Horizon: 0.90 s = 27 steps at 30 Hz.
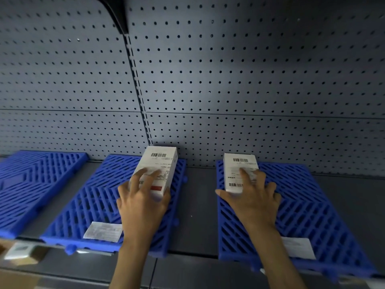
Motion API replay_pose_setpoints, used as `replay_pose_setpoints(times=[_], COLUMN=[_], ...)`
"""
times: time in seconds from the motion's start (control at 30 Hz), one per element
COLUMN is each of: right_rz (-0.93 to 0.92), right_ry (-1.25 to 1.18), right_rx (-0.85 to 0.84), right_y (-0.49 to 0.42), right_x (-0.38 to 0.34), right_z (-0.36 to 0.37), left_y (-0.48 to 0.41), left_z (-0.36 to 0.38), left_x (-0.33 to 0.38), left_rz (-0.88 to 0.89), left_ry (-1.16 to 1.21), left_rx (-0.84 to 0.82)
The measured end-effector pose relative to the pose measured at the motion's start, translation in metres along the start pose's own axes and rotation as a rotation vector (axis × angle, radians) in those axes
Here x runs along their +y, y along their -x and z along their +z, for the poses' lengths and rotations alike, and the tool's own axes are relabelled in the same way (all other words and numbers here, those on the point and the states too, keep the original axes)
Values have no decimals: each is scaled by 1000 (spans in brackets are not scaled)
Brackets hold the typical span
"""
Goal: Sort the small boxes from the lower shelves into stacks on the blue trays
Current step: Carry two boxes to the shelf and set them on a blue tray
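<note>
Three blue slatted trays lie on a grey shelf: a left tray [31,184], a middle tray [93,195] and a right tray [312,205]. My left hand [143,203] grips a white barcoded box with a red patch [160,163] over the middle tray's far right corner. My right hand [254,201] holds a second white barcoded box [237,163] at the far left corner of the right tray. Both boxes reach almost to the back wall. Whether the boxes rest on the trays or hang just above them is unclear.
A grey pegboard wall [229,80] rises right behind the trays. White paper labels lie at the front of the middle tray [103,231] and of the right tray [298,247]. A strip of bare shelf [200,205] separates these trays. Cardboard boxes [20,253] show below at the lower left.
</note>
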State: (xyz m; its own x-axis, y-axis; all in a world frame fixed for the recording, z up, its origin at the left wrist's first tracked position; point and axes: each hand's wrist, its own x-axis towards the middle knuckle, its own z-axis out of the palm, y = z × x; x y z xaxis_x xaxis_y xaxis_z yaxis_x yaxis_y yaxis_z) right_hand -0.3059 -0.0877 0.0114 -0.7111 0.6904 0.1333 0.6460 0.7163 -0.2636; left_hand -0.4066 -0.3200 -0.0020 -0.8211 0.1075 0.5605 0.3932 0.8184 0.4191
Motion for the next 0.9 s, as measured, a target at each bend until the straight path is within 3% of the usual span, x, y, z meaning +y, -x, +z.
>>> replay_pose_setpoints(times=[0.47, 0.7, 0.9], right_rz=[-67, -151, -195], right_ry=[-45, -58, -69], right_rx=[-4, 152, 221], right_y=[27, 66, 103], right_x=[1, 0, 15], right_z=[-14, -25, -26], left_y=[-12, -15, 16], left_z=[11, 5, -32], left_x=[-2, -4, -5], left_rz=[-1, 96, 278], left_ry=[-62, -141, -41], left_rx=[-88, -159, -91])
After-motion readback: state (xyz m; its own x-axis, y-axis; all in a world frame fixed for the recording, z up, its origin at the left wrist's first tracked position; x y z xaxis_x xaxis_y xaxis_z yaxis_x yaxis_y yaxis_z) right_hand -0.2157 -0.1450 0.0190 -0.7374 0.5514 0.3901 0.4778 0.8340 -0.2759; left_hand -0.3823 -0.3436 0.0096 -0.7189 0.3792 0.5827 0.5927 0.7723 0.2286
